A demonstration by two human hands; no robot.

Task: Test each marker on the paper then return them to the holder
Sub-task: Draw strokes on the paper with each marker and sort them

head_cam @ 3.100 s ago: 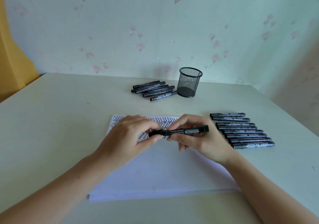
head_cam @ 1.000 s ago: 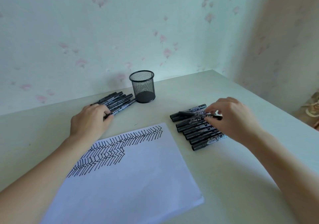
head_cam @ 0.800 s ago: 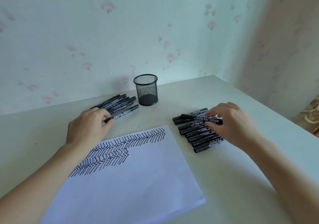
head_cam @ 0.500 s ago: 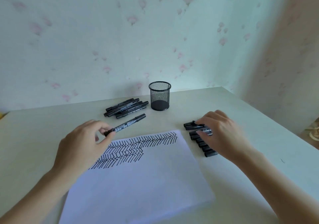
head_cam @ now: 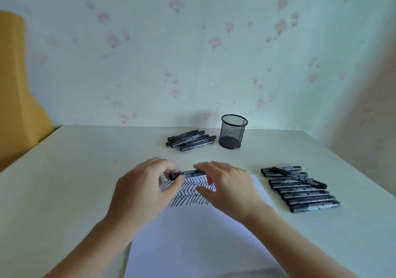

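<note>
Marker (head_cam: 188, 173) now lifted over paper (head_cam: 192, 245), both hands (head_cam: 182, 189) curled around it.

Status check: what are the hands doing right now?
Left hand grips marker. Right hand closing on its other end, over paper. Holder unblocked.

Head view. Illumination was soft, diffuse and fairly dim, with a cool green-blue cast across the wall (head_cam: 192, 52) and worktop (head_cam: 64, 181); its source could not be told. Shadows were faint: a weak one lay under the mesh holder (head_cam: 233, 135), and the right edge of the frame fell into a darker, warmer tone. No glare appeared. Wide-angle distortion bowed the worktop edges toward the frame corners. Focus was slightly soft overall, and the print on the marker row (head_cam: 304, 194) was unreadable.
</note>
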